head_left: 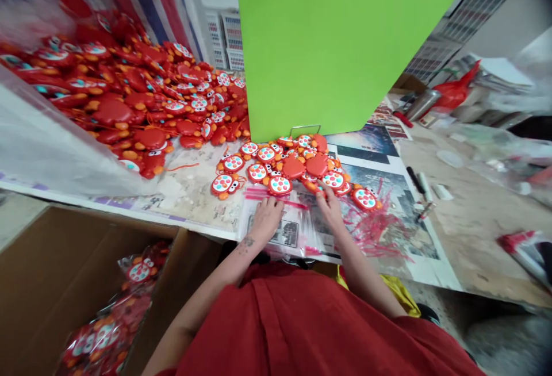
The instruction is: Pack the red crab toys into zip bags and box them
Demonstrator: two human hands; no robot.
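My left hand [268, 218] lies with curled fingers on a stack of clear zip bags [287, 232] with pink zip strips, gripping near the top edge of a bag. My right hand [330, 206] reaches to the near edge of a heap of red turtle-shaped toys [293, 166]. Its thumb and fingers close on one red toy [310, 184], mostly covered by other toys and fingers. Several toys show white ovals with coloured dots; others lie red back up. One dotted toy [365, 198] lies right of my right hand.
A large pile of the same toys [129, 94] fills a striped sack at left. A cardboard box [52, 267] below holds bagged toys [140, 272]. A green board [336, 48] stands behind the heap. Pink strips [379, 226], markers [425, 186] and plastic bags [491, 152] lie right.
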